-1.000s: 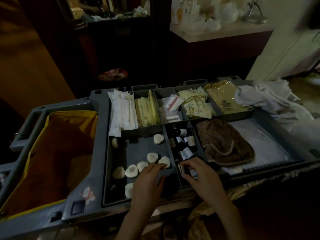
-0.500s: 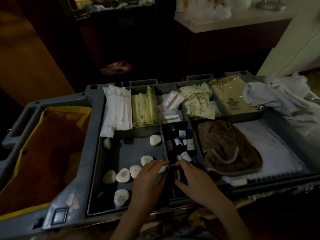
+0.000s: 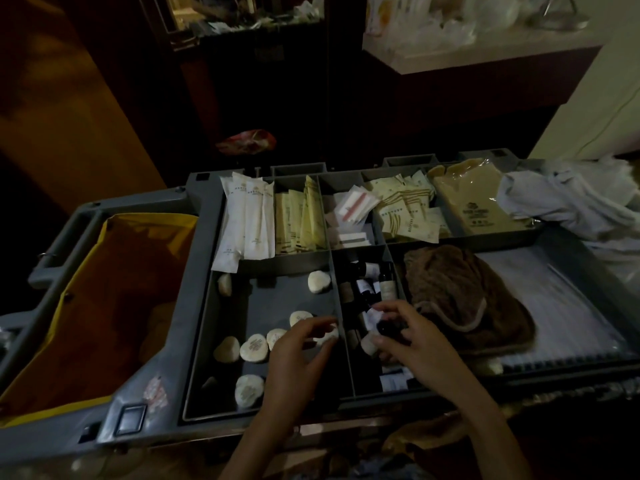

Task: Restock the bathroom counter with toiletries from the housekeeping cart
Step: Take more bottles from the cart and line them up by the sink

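Note:
The grey housekeeping cart tray (image 3: 194,306) fills the middle of the view. Its front left compartment holds several round white soaps (image 3: 254,348). A narrow compartment beside it holds small dark bottles (image 3: 386,287). My left hand (image 3: 298,358) reaches over the soaps, and its thumb and fingers pinch one soap (image 3: 327,337) next to the divider. My right hand (image 3: 412,344) curls round a small dark bottle (image 3: 384,328) with a white label, just above the bottle compartment.
Back compartments hold white sachets (image 3: 247,220), yellow packets (image 3: 301,223) and cream packets (image 3: 405,213). A brown towel (image 3: 460,299) lies right of the bottles. A yellow-lined bag (image 3: 104,306) hangs at the left, and white linen (image 3: 571,202) is piled right. A pale counter (image 3: 485,57) stands behind.
My right hand has closed on a small bottle and raised it slightly from the compartment. My left hand has shifted right and taken a soap by the divider.

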A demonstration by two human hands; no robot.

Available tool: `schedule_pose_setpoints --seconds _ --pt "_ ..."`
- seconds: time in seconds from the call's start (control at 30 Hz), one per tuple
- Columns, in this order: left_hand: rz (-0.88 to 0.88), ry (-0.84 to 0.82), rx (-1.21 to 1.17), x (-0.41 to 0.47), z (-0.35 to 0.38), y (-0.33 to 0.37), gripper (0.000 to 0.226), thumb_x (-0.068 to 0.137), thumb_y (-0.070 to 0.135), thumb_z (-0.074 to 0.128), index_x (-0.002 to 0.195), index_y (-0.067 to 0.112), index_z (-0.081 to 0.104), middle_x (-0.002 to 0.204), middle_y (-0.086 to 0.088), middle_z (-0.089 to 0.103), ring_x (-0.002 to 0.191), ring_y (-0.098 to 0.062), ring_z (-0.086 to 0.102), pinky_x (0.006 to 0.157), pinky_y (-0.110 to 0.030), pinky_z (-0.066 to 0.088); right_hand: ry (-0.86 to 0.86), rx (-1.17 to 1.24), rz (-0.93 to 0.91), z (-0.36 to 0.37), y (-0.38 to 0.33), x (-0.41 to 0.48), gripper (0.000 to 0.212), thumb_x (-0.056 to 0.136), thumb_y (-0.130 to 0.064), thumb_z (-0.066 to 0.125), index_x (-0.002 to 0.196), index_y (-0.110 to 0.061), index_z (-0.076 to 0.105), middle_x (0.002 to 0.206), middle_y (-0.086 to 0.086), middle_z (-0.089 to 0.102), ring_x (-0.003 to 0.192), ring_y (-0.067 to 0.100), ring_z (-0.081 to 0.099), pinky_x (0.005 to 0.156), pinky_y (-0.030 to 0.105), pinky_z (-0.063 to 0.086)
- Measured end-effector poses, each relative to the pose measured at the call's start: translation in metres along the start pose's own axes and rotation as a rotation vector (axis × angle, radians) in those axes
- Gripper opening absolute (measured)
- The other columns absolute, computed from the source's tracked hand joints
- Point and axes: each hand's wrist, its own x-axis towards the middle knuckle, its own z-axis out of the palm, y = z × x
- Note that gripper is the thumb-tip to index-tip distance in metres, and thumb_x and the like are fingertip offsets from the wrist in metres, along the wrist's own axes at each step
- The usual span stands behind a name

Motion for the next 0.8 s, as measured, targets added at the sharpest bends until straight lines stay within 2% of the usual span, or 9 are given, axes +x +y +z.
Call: schedule_pose_setpoints --seconds 0.13,0.27,0.4,0.5,0.57,0.67,0.77,0.8 --pt "-0.166 0.066 -0.248 0.001 -0.003 0.011 0.023 0.087 0.009 0.067 0.098 0.029 0.069 0.093 0.014 0.073 0.091 -0.004 0.068 0.078 -0.017 0.051 0.124 0.344 -0.069 -0.002 -0.008 0.0 0.029 0.089 -0.009 0.062 0.116 -0.018 0.062 0.11 0.01 0.065 0.086 0.02 0.071 0.072 0.026 0.057" --pt "-0.291 0.035 -0.479 0.0 0.006 0.031 0.016 0.083 0.021 0.067 0.099 0.024 0.07 0.093 0.008 0.074 0.091 -0.008 0.069 0.074 -0.018 0.052 0.212 0.524 -0.141 0.014 -0.019 -0.003 0.036 0.081 -0.012 0.063 0.117 -0.011 0.06 0.11 0.005 0.064 0.094 0.022 0.07 0.078 0.028 0.057" --pt "-0.355 -0.008 -0.686 0.001 0.013 0.049 0.017 0.082 0.023 0.061 0.091 0.012 0.071 0.087 -0.004 0.075 0.087 -0.016 0.071 0.072 -0.022 0.055 0.243 0.45 -0.194 0.031 -0.029 -0.011 0.037 0.083 0.0 0.066 0.117 -0.012 0.057 0.101 -0.008 0.067 0.096 0.009 0.068 0.075 0.019 0.054" --pt "-0.363 0.023 -0.755 0.003 0.011 0.051 0.018 0.086 0.016 0.061 0.092 0.001 0.069 0.086 -0.01 0.074 0.085 -0.018 0.071 0.073 -0.023 0.056 0.268 0.348 -0.192 0.039 -0.028 -0.013 0.042 0.08 -0.003 0.073 0.114 -0.023 0.058 0.098 -0.01 0.068 0.091 0.009 0.069 0.074 0.022 0.056" --pt "-0.368 0.042 -0.748 0.005 0.01 0.05 0.013 0.085 0.012 0.064 0.086 0.001 0.069 0.077 -0.008 0.073 0.078 -0.016 0.07 0.067 -0.02 0.054 0.325 0.182 -0.217 0.043 -0.027 -0.012 0.046 0.077 -0.007 0.076 0.112 -0.031 0.059 0.103 -0.012 0.065 0.096 0.004 0.066 0.078 0.022 0.055" --pt "-0.405 0.062 -0.722 0.007 0.01 0.043 0.015 0.081 0.013 0.068 0.085 -0.001 0.069 0.077 -0.012 0.072 0.076 -0.017 0.07 0.065 -0.02 0.054 0.354 -0.054 -0.279 0.044 -0.026 -0.01 0.047 0.073 -0.021 0.079 0.113 -0.035 0.059 0.109 -0.02 0.061 0.105 -0.003 0.058 0.084 0.015 0.049" --pt "-0.471 0.099 -0.74 0.01 0.009 0.033 0.013 0.08 0.012 0.067 0.088 0.002 0.071 0.083 -0.013 0.073 0.081 -0.019 0.07 0.065 -0.022 0.054 0.285 -0.121 -0.276 0.034 -0.021 -0.005 0.044 0.075 -0.052 0.069 0.115 -0.036 0.059 0.106 -0.022 0.06 0.105 -0.004 0.057 0.087 0.011 0.045" --pt "-0.491 0.117 -0.749 0.01 0.009 0.029 0.013 0.081 0.012 0.067 0.091 0.006 0.071 0.086 -0.01 0.074 0.083 -0.019 0.07 0.066 -0.022 0.054 0.29 -0.13 -0.277 0.03 -0.017 -0.003 0.043 0.078 -0.056 0.064 0.114 -0.034 0.06 0.106 -0.022 0.06 0.105 -0.005 0.056 0.087 0.012 0.045"
